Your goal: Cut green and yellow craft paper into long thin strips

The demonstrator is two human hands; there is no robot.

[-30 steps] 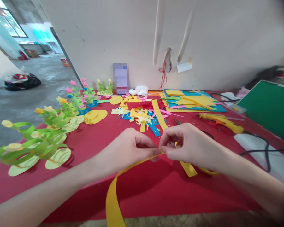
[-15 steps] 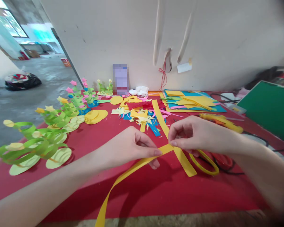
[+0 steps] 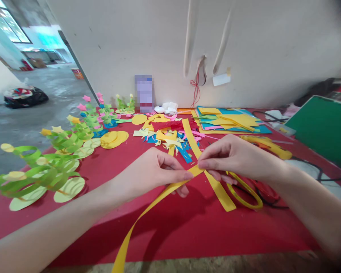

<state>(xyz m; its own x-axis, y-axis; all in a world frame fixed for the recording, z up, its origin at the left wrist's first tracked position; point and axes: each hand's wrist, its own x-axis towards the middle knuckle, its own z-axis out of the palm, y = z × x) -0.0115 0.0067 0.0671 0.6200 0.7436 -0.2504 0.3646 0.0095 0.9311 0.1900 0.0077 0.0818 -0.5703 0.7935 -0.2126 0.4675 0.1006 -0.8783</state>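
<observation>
A long yellow paper strip runs from the table's near edge up to my hands above the red table. My left hand pinches the strip with thumb and forefinger. Just to its right, my right hand pinches the strip's upper end. A second yellow strip lies flat on the table under my right hand. Scissors with yellow and red handles lie partly hidden beneath my right wrist.
Green spiral paper trees stand along the left side. Yellow paper discs and a scrap pile lie in the middle. Stacked coloured sheets, a yellow glue gun, its black cable and a green board are at the right.
My right hand lifted from the table and slid right along the strip, uncovering the scissors, then came back slightly toward the left hand. The strip's loose tail swung leftward.
</observation>
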